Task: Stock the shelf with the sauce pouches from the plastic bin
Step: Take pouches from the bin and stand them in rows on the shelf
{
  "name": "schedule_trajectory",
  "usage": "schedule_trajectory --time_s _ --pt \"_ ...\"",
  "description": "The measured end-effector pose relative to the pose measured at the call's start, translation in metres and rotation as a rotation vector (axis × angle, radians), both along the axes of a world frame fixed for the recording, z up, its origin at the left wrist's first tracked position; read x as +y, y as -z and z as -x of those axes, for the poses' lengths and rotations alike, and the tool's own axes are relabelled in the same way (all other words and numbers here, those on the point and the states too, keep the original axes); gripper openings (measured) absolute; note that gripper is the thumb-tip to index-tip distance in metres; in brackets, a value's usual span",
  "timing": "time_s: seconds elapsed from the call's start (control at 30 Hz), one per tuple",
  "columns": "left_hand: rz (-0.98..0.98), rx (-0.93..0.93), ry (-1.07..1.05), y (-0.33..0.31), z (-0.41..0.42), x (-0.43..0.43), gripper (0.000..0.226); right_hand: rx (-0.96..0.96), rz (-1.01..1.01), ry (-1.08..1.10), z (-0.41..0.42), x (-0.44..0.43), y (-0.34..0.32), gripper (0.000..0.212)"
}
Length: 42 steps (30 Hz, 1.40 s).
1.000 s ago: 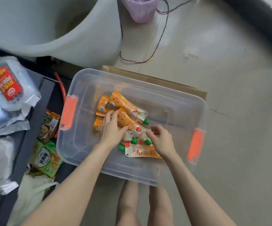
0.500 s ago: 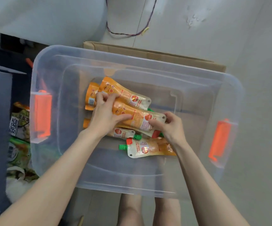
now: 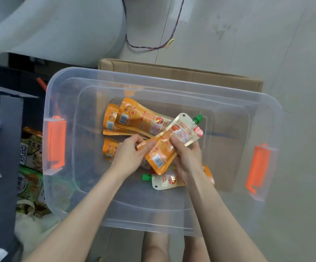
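Both hands are inside the clear rectangular plastic bin with orange side latches (image 3: pixel 229 103), sharing one orange-and-cream spouted sauce pouch (image 3: pixel 162 154). Left hand (image 3: pixel 128 154) pinches the pouch's left edge, thumb on top. Right hand (image 3: pixel 187 157) has fingers curled over the middle from the right, palm underneath. The pouch looks raised off the bin floor, over the others.

Key relation: its long axis runs diagonally, with the green screw cap (image 3: pixel 198 118) toward the bin's far right corner and the barcoded base toward the bin's near side. The dark grey shelf unit (image 3: pixel 9 138) stands outside the bin's left latch side, so the left hand is nearer; the carry probably goes leftward over that wall, base end leading.

Remaining in the bin:
- two overlapping orange pouches (image 3: pixel 134 118) toward the far side
- one (image 3: pixel 109 150) mostly covered by the left hand
- one green-capped pouch (image 3: pixel 164 181) partly under the right wrist

More may lie beneath; cannot tell. The shelf is cut off at the frame edge and no free slot is visible. Pouch print is unreadable.
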<state>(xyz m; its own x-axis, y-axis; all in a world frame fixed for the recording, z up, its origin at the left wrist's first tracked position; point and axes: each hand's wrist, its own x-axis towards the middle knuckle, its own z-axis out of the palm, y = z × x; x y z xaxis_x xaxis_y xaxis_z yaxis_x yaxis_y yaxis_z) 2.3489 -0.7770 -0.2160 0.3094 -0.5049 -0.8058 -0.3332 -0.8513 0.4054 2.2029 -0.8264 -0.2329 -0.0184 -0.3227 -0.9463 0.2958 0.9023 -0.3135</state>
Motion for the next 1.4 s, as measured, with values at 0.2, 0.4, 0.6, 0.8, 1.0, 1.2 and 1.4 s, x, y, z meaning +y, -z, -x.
schedule_trajectory --time_s 0.2,0.4,0.6,0.8,1.0,1.2,1.4 --pt "0.391 -0.467 0.639 0.013 -0.023 -0.03 0.047 0.189 0.038 -0.222 0.027 -0.009 0.01 0.025" --pt "0.265 -0.557 1.009 0.035 -0.033 -0.051 0.06 0.154 0.078 -0.362 0.043 -0.007 0.013 0.017" --pt "0.175 -0.435 0.903 0.013 -0.03 -0.046 0.044 0.028 0.086 -0.418 0.043 -0.012 -0.01 0.013" --pt "0.2 -0.466 0.493 -0.057 -0.024 -0.02 0.044 -0.05 0.225 -0.532 0.046 -0.011 -0.069 0.017" --pt "0.351 0.172 -0.359 -0.16 0.008 0.023 0.024 -0.171 0.276 -0.672 0.042 -0.006 -0.151 0.041" --pt "0.521 0.569 -0.827 -0.253 0.051 0.093 0.039 -0.243 0.25 -0.898 0.037 0.015 -0.238 0.051" --pt "0.671 0.63 -1.17 -0.344 0.087 0.163 0.032 -0.411 0.358 -1.171 0.029 0.053 -0.344 0.048"
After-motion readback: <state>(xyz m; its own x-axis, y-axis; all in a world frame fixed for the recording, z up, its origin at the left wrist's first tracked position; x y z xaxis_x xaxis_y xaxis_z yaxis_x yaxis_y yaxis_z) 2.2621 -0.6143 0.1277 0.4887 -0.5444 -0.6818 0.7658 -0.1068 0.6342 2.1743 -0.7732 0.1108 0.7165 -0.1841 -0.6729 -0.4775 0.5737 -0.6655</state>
